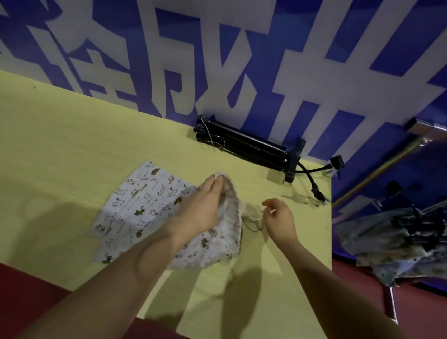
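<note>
I note the printed cloth point(136, 201) lying on the table point(42, 122), just in front of the black hanger stack point(244, 144). The left hand point(202, 205) pinches the cloth's gathered edge. The right hand point(280, 219) is in front of the stack's right end, fingers curled, possibly on a thread; I cannot tell.

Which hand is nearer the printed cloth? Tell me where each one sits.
Left. The left hand lies on the printed cloth, fingers pinching its gathered edge. The right hand hovers beside the cloth's right edge, over the table.

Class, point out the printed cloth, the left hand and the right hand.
printed cloth point(136, 201), head view, its flat left part
left hand point(202, 205), head view, back of the hand
right hand point(280, 219), head view, back of the hand
</note>
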Available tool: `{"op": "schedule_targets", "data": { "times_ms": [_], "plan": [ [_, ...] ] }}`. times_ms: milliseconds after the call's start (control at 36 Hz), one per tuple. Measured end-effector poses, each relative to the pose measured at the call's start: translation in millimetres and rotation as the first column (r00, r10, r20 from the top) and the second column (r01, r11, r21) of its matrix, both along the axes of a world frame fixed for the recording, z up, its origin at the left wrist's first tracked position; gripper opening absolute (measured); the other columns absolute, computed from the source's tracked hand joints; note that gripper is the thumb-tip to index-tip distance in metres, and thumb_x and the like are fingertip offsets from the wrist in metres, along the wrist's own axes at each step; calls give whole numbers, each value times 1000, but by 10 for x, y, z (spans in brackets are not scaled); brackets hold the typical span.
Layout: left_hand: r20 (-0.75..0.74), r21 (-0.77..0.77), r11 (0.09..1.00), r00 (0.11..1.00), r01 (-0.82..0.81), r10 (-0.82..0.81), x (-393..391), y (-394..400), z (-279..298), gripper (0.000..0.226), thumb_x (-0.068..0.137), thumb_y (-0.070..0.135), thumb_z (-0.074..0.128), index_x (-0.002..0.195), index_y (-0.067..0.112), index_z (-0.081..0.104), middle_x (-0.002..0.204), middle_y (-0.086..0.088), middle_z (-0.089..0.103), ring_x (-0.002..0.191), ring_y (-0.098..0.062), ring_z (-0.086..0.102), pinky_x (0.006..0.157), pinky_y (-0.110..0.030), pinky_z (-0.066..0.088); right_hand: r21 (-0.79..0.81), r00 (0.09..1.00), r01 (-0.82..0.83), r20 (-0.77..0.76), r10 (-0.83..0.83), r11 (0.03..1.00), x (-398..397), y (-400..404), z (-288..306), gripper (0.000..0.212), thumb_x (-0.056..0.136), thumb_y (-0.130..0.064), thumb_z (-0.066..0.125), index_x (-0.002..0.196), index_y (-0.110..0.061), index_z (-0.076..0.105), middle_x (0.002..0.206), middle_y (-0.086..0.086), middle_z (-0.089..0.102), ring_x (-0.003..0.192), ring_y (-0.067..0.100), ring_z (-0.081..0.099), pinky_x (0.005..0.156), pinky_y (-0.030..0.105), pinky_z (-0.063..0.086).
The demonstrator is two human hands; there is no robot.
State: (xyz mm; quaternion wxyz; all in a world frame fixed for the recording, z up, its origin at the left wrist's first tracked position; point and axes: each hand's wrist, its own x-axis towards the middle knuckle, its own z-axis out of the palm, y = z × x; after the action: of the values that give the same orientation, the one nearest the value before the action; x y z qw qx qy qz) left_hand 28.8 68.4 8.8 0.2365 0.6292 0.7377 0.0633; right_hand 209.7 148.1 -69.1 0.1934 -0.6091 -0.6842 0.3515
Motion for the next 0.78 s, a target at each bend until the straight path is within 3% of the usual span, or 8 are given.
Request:
{"op": "schedule_targets", "data": {
  "times_ms": [83, 167, 250, 306, 361, 417, 556, 778],
  "plan": [
    [35, -75, 997, 999, 9, -6, -4, 19, 9, 94, 85, 3, 57, 151, 18, -8, 160, 2, -9, 129, -27, 43, 70, -32, 50, -58, 979, -18, 200, 30, 998, 38, 13, -141, 23, 87, -15, 54, 107, -6, 61, 113, 16, 60, 101, 32, 58, 84, 38, 49],
    [63, -149, 988, 998, 28, -19, 6, 9, -53, 102, 82, 1, 61, 150, 21, -13, 158, 3, -18, 113, -22, 54, 54, -21, 41, -106, 920, -88, 372, 122, 990, -4, -22, -212, 35, 86, -29, 63, 109, -4, 57, 115, 16, 54, 106, 34, 53, 87, 39, 47],
    [87, -172, 985, 996, 28, -13, 4, 9, -130, 102, 82, 2, 63, 150, 21, -10, 159, 2, -16, 89, -8, 47, 54, -14, 30, -81, 886, -86, 450, 113, 993, -41, -56, -292, 40, 90, -33, 59, 116, -3, 52, 120, 18, 51, 111, 37, 51, 90, 40, 44],
    [72, -164, 986, 997, 24, -12, -17, 25, -158, 98, 84, 5, 62, 151, 19, -8, 160, 0, -11, 112, -17, 52, 57, -14, 32, -53, 881, -91, 462, 105, 994, -47, -63, -336, 32, 93, -28, 54, 113, -2, 55, 118, 19, 53, 109, 37, 52, 88, 40, 44],
    [52, -167, 986, 999, 10, -1, -38, 45, -147, 93, 85, 5, 59, 151, 19, -5, 160, 0, -8, 131, -26, 44, 70, -28, 51, -33, 878, -101, 467, 105, 994, -32, -70, -348, 25, 95, -21, 47, 109, -2, 56, 116, 19, 55, 107, 37, 53, 86, 40, 44],
    [50, -161, 987, 999, 2, 6, -58, 70, -131, 90, 85, 0, 56, 152, 19, -2, 160, 1, -5, 132, -27, 42, 80, -35, 54, 25, 903, -75, 426, 57, 997, -2, -76, -324, 23, 95, -18, 45, 104, -1, 57, 111, 19, 56, 102, 37, 54, 84, 40, 45],
    [79, -166, 986, 997, 36, -23, -77, 154, -175, 91, 83, -6, 52, 152, 20, -2, 161, 0, -2, 137, -26, 36, 79, -29, 48, 238, 990, 91, 81, -113, 967, -14, -33, -113, 6, 91, -10, 54, 92, -6, 58, 95, 11, 58, 89, 29, 56, 81, 44, 48],
    [162, -198, 979, 987, 47, -14, -106, 223, -114, 93, 83, 1, 59, 151, 20, -1, 161, 0, -1, 145, -26, 19, 110, -39, 38, 248, 967, -169, -148, 210, 954, -336, -60, 303, 2, 84, -16, 69, 85, -14, 67, 98, 0, 45, 100, 15, 37, 87, 25, 28]
  ]
}}
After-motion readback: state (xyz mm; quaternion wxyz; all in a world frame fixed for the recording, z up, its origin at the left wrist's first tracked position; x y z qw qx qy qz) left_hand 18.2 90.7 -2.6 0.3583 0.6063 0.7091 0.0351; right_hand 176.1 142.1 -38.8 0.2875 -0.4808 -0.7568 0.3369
